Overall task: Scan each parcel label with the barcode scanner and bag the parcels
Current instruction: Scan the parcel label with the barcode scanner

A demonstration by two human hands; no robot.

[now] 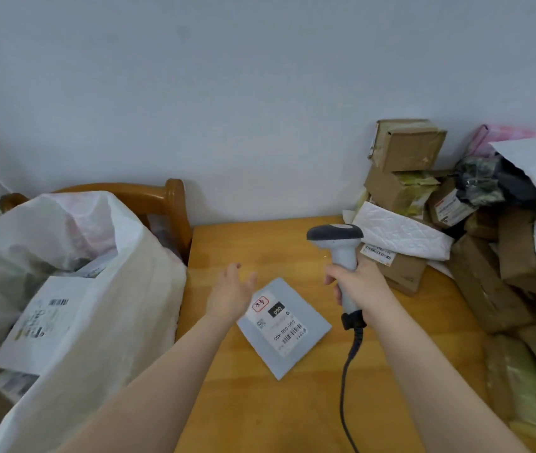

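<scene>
You had the white woven sack [103, 276] at left, your left hand [232, 297] fingers apart over a corner of the flat grey label-up mailer parcel [287, 335] on the yellow wooden table [260, 413], your right hand [356, 286] clamped on the grey corded barcode scanner [341, 253], brown cardboard boxes [407, 145] piled right.

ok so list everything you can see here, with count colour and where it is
grey parcel: one, grey with white label, flat on table centre
barcode scanner: one, light grey with dark head, in right hand
cable: one, black, hanging from scanner handle
sack: one, white, open, left of table
labelled parcel: one, white, inside sack
chair: one, brown wood, behind sack
table: one, light wood, centre
cardboard boxes: several, brown, piled at right
padded mailer: one, white, on pile's left side
pink bag: one, pink, top of pile far right
left hand: one, open, over parcel's far left edge
right hand: one, gripping scanner handle
</scene>
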